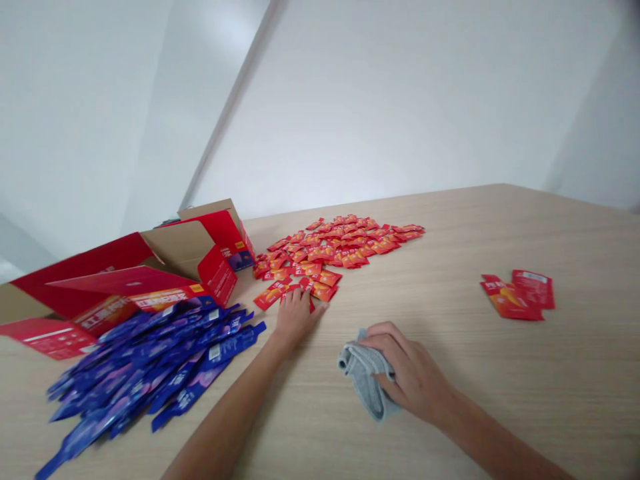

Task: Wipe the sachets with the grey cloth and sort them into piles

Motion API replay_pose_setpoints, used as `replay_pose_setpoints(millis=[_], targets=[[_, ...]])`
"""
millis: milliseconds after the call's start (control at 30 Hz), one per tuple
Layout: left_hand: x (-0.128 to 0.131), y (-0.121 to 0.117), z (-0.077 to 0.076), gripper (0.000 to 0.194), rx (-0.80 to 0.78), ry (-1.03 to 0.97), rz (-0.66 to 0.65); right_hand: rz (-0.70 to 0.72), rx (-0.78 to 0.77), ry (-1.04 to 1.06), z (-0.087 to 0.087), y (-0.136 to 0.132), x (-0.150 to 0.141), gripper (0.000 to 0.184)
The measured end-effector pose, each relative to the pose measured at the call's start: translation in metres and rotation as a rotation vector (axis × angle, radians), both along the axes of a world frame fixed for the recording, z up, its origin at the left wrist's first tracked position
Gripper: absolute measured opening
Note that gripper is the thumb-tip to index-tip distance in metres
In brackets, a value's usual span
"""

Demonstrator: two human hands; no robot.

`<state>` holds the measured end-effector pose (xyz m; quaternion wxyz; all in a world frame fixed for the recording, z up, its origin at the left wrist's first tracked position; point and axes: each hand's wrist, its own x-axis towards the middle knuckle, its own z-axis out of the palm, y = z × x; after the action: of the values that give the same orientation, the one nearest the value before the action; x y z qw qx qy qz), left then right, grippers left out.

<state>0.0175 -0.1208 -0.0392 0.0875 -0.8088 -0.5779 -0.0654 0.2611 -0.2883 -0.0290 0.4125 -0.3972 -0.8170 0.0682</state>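
Note:
My left hand (pixel 294 316) lies over the near edge of a pile of red packets (pixel 345 243). Its fingers are stretched out flat on one small red packet (pixel 289 291), with the thumb apart, and the fingers partly cover that packet. To the right, my right hand (pixel 413 370) is closed around a crumpled grey cloth (pixel 367 373), held at or just above the tabletop. The cloth's folds hang out to the left of the fingers and below them.
Two red packets (pixel 520 297) lie apart on the right of the wooden table (pixel 450 280). On the left, a heap of long blue sachets (pixel 165 360) lies before an open red carton (pixel 217 273). Another red box (pixel 225 233) stands behind it, near the white wall (pixel 400 100).

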Motion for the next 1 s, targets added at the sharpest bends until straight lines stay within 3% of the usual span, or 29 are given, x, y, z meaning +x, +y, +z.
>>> replay_pose_setpoints(millis=[300,600,800,1000], targets=[[-0.028,0.009,0.021,0.046,-0.248,0.089,0.193,-0.043,-0.106,-0.023,-0.006,0.007,0.007,0.031],[-0.031,-0.002,0.036,0.039,-0.414,0.140,0.007,-0.071,-0.134,-0.046,-0.014,0.011,0.011,0.029],[-0.021,-0.046,0.047,0.041,-0.443,0.135,-0.190,-0.098,-0.135,-0.046,-0.016,0.016,0.016,0.028],[-0.025,-0.124,0.037,0.055,-0.443,-0.019,-0.382,-0.162,-0.147,-0.056,-0.016,0.023,0.024,0.025]])
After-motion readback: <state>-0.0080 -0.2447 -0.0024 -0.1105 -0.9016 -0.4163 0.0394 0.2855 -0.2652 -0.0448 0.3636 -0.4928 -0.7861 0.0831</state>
